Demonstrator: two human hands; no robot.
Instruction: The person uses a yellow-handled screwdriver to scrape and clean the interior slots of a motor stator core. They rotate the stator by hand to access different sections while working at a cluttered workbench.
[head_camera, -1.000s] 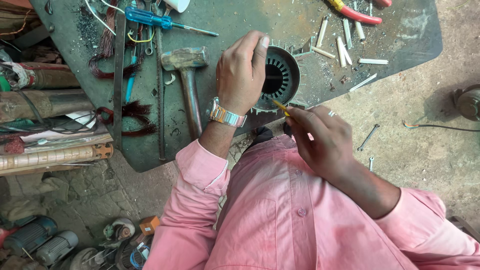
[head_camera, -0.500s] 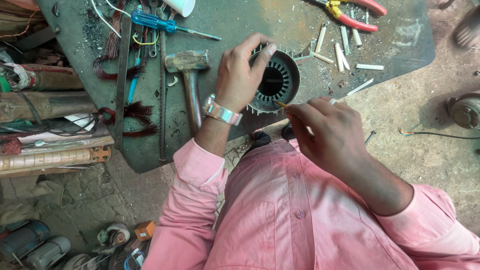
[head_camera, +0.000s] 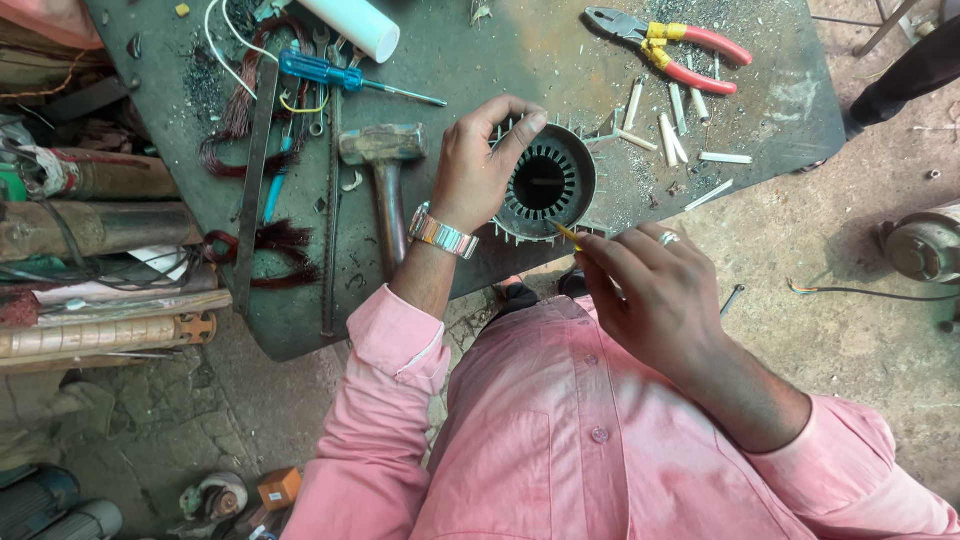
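Head view: left hand (head_camera: 478, 170) grips the slotted stator ring (head_camera: 548, 184) on the bench (head_camera: 480, 60); right hand (head_camera: 655, 290) pinches a yellow strip (head_camera: 567, 234) at its rim.

This is looking like a motor-repair workshop — a scuffed green tabletop (head_camera: 520, 50) is carrying a hammer (head_camera: 385, 180), a blue screwdriver (head_camera: 345, 78), red pliers (head_camera: 680, 45), copper wire coils (head_camera: 265, 245) and a slotted motor stator (head_camera: 548, 185), while old motor housings (head_camera: 925, 248) are sitting on the cracked concrete floor (head_camera: 820, 250) — metal filings are lying everywhere
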